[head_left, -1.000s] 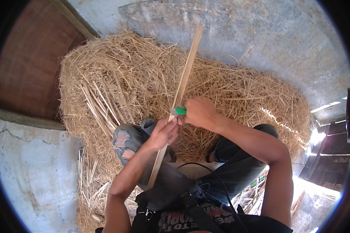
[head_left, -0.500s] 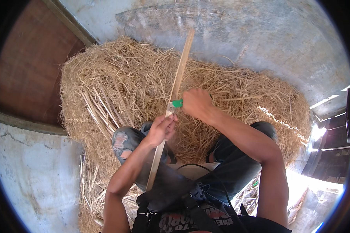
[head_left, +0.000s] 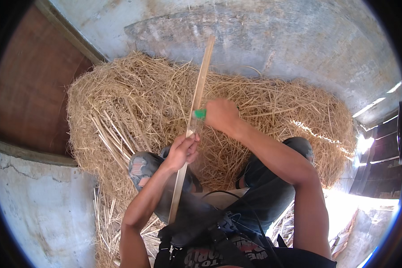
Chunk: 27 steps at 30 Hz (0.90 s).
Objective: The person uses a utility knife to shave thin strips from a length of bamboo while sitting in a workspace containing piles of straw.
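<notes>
A long pale strip of wood or bamboo (head_left: 202, 80) slants from my lap up toward the far wall. My left hand (head_left: 183, 151) is closed around its middle, thumb lying along the strip. Just beyond it, my right hand (head_left: 222, 115) makes a fist around a green-handled tool (head_left: 200, 114). The tool's small head rests against the strip, blurred, so whether it is a peeler or a knife I cannot tell. Most of the handle is hidden in the fist. The strip's lower end reaches down to the dark padding at my lap.
A heap of dry straw (head_left: 272, 100) spreads in front of me, against a grey-blue wall (head_left: 308, 44). Several thin pale sticks (head_left: 109, 129) lie on it, left of my knee (head_left: 143, 167). A brown panel (head_left: 35, 89) stands at the left; bright light enters at the right.
My right hand and the tool have slid a little farther up the strip, away from my left hand. The strip's far end sits slightly more to the left.
</notes>
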Available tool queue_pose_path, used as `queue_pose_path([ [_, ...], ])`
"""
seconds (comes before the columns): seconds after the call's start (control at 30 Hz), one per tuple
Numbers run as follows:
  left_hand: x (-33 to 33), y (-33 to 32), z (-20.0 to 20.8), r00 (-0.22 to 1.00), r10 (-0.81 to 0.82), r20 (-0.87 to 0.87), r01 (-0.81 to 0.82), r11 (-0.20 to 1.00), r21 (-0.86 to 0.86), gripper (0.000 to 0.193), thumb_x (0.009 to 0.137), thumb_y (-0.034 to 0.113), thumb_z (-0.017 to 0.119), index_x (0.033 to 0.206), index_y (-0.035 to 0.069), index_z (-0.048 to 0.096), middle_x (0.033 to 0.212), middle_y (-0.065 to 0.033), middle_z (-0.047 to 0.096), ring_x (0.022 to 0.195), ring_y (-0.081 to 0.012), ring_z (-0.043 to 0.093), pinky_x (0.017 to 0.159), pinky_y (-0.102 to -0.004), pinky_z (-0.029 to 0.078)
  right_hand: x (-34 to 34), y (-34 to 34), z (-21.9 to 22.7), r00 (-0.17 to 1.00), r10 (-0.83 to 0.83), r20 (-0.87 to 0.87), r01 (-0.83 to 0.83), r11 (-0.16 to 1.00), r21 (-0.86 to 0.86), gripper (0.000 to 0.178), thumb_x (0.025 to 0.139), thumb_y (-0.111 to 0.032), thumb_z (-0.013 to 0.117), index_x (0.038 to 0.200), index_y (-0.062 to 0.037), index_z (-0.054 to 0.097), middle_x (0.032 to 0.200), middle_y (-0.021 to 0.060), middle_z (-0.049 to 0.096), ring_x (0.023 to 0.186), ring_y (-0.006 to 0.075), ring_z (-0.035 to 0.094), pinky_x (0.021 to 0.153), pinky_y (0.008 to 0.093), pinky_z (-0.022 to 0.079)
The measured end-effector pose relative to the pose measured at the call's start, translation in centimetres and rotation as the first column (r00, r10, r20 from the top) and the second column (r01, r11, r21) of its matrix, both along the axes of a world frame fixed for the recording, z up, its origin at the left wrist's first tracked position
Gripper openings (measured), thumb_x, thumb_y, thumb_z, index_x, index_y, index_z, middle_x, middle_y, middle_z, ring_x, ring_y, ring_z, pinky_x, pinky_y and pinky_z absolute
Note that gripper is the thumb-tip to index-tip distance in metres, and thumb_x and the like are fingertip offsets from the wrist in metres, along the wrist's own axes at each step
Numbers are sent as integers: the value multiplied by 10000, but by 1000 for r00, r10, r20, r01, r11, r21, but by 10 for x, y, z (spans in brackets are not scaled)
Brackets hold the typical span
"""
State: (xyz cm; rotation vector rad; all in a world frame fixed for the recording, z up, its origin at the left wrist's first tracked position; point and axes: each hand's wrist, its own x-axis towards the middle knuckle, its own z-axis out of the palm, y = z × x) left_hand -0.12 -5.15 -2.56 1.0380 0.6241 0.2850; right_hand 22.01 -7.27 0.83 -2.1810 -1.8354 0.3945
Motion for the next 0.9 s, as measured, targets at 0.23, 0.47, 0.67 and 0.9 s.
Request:
queue_pose_path([
  [0.23, -1, -20, -5, 998, -41, -38, 40, 998, -38, 236, 1111, 273, 428, 1084, 62, 528, 679, 1, 348, 470, -108, 319, 440, -274, 273, 52, 18, -2, 988, -156, 11, 155, 984, 82, 148, 819, -109, 673, 788, 30, 711, 777, 213, 703, 717, 356, 724, 643, 475, 582],
  [0.47, -17, -26, -10, 979, -198, 58, 199, 980, -16, 230, 1117, 254, 411, 1090, 53, 520, 681, 8, 354, 486, -97, 350, 435, -256, 283, 113, 31, 12, 922, -382, -61, 385, 921, 63, 253, 883, -215, 686, 831, 32, 704, 788, 165, 722, 718, 325, 726, 650, 458, 581],
  [0.67, -27, -33, -9, 955, -295, 15, 295, 955, -27, 248, 1111, 274, 434, 1092, 43, 524, 679, 13, 359, 491, -90, 352, 439, -250, 288, 183, 26, 5, 722, -690, -52, 692, 719, 72, 277, 889, -235, 684, 910, 39, 720, 869, 189, 742, 824, 315, 745, 731, 447, 603],
  [0.9, -59, -20, -10, 975, -216, 49, 219, 972, -80, 343, 1116, 362, 402, 1080, 46, 529, 658, 18, 358, 472, -89, 354, 427, -250, 285, 253, -15, 21, 690, -723, 24, 708, 681, 186, 280, 820, -188, 666, 922, 66, 727, 879, 233, 741, 834, 333, 748, 733, 454, 598],
])
